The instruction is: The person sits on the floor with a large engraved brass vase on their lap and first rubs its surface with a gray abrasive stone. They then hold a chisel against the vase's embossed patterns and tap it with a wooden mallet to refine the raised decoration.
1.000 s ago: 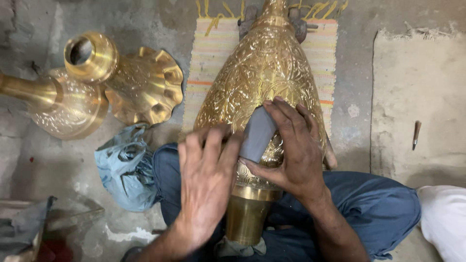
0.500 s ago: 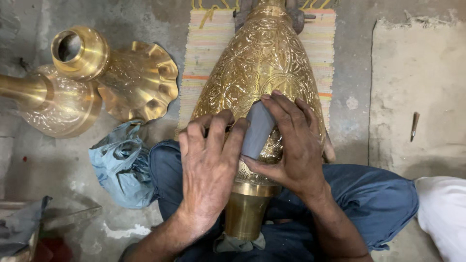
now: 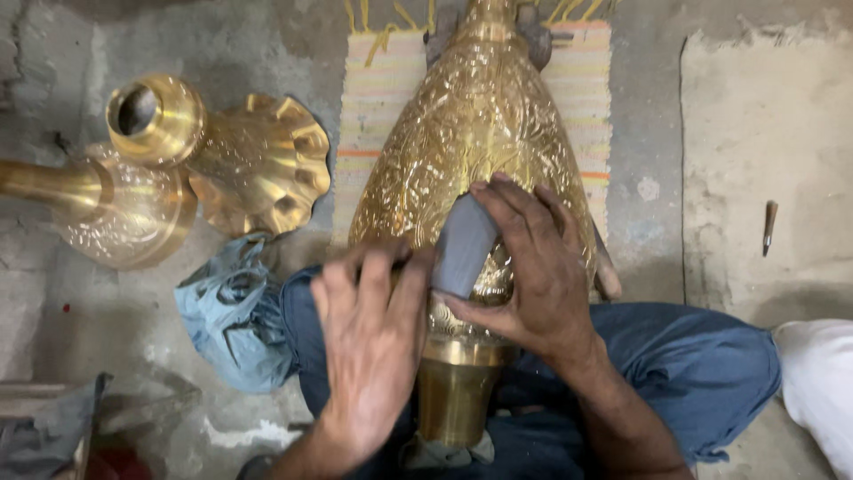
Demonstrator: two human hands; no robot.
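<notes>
From the head camera, you are looking straight down at a large embossed brass vessel (image 3: 475,151) lying across your lap, its long axis running away from you: the plain narrow collar (image 3: 455,391) sits nearest your body and the far tapered end reaches up over the striped mat (image 3: 378,98). Your right hand (image 3: 533,267) is the nearer one to the work: its grip is closed round a small grey block (image 3: 462,244), thumb beneath and fingers (image 3: 511,200) draped over the top, pressing it against the vessel's belly just above the collar, so the broad worked surface lies up and away from that block along the axis. Your left hand (image 3: 369,342) lies flat with fingers spread, grasping nothing, palm on the vessel's lower left flank, touching the block's edge with its fingertips. The surface under you is a rough concrete floor (image 3: 649,116), not a bench. To your left, near but apart, stand two more brass pieces (image 3: 222,164), one fluted, and a crumpled blue cloth (image 3: 227,316) just beside your knee. Well off to the right a small wood-handled tool (image 3: 769,227) lies on a pale slab (image 3: 764,133).
</notes>
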